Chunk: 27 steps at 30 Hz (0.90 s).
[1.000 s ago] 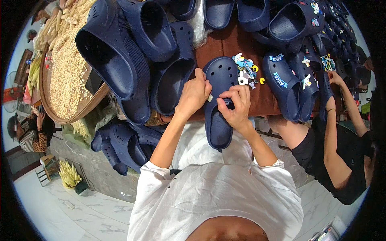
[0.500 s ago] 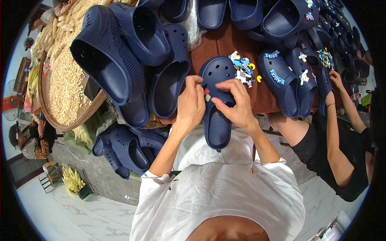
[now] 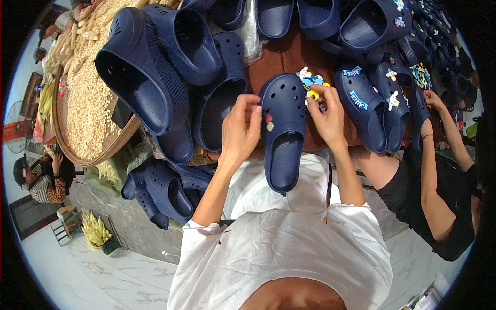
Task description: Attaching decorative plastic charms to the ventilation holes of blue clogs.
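A navy clog [image 3: 284, 116] lies toe away from me in front of my body, its heel hanging over my lap. One red and one whitish charm sit at its left side. My left hand [image 3: 240, 129] is closed at the clog's left edge, fingertips on the toe part and thumb beside it. My right hand [image 3: 329, 116] is just right of the clog, thumb and forefinger closed around a small yellow shoe charm [image 3: 313, 95]. Beyond those fingertips lies a pile of colourful charms [image 3: 306, 78], partly hidden by the hand.
Two decorated navy clogs [image 3: 356, 98] stand to the right. Large navy clogs [image 3: 139, 77] are stacked at the left, beside a round tray of pale kernels [image 3: 85, 119]. More clogs [image 3: 274, 18] line the far side of the brown table. A co-worker's arm [image 3: 428, 165] reaches in at right.
My right hand has left the clog and moved right to the charm pile, taking a yellow charm. My left hand has shifted slightly left, uncovering the red and whitish charms.
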Each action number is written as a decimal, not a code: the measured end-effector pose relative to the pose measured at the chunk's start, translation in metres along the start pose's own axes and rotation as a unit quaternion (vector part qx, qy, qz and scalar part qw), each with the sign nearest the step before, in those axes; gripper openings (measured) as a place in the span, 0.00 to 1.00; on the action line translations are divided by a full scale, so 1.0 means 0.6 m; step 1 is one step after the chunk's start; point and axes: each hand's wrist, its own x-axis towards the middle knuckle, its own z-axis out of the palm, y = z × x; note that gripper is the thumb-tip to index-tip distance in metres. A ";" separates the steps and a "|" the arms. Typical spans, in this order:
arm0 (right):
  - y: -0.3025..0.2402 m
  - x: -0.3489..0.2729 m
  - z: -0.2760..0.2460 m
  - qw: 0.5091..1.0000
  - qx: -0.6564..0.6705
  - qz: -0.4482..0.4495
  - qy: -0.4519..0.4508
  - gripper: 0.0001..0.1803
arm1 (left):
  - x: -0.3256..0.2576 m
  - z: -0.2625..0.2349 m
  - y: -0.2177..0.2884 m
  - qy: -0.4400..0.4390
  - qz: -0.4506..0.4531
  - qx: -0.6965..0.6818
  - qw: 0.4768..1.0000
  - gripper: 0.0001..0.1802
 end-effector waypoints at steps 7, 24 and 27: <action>-0.007 -0.017 -0.011 0.999 0.035 0.040 -0.007 0.11 | -0.046 0.038 -0.058 0.006 -0.125 0.015 0.992 0.18; -0.038 -0.063 0.046 0.990 0.123 -0.056 0.030 0.07 | -0.028 0.026 -0.055 -0.127 0.018 0.153 0.980 0.12; -0.038 -0.066 0.049 0.989 0.132 -0.057 0.043 0.07 | -0.032 0.027 -0.060 -0.118 0.055 0.145 0.981 0.11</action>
